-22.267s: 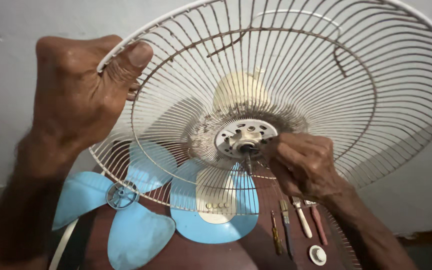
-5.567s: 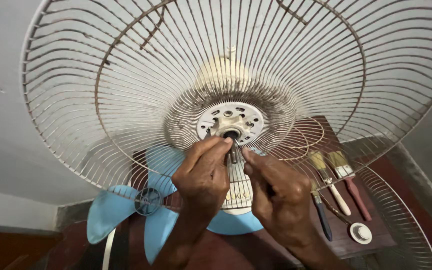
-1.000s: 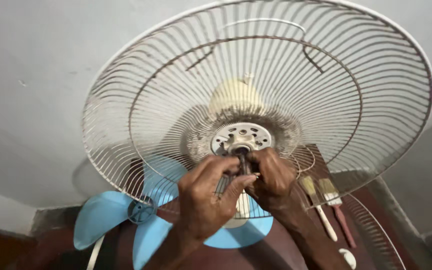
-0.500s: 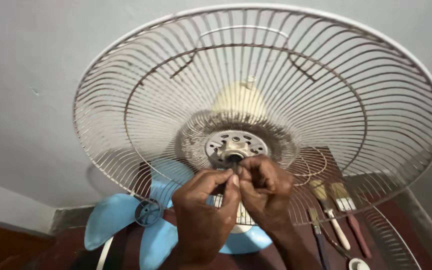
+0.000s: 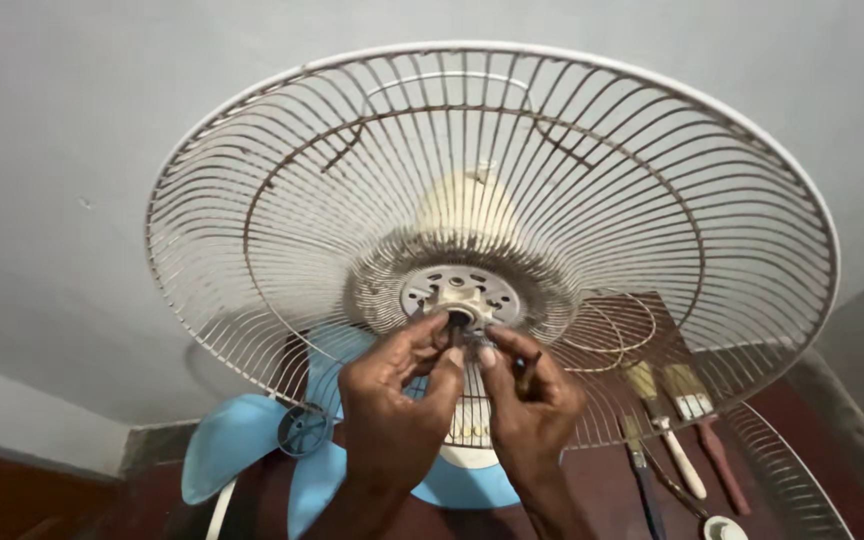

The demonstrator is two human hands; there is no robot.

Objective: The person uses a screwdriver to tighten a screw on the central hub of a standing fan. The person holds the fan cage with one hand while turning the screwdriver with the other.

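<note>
Two hands meet at the small dark motor shaft (image 5: 460, 322) at the centre of the rusty white wire fan guard (image 5: 252, 180). Left hand (image 5: 392, 410) and right hand (image 5: 527, 405) pinch it with their fingertips. Light-blue plastic fan blade (image 5: 227, 455) lies at 8 o'clock; wooden-handled paintbrushes (image 5: 667, 430) at 4 o'clock.

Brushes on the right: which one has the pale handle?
The left brush, nearer the right hand: cream handle. The other brush beside it, farther right, has a reddish handle.
</note>
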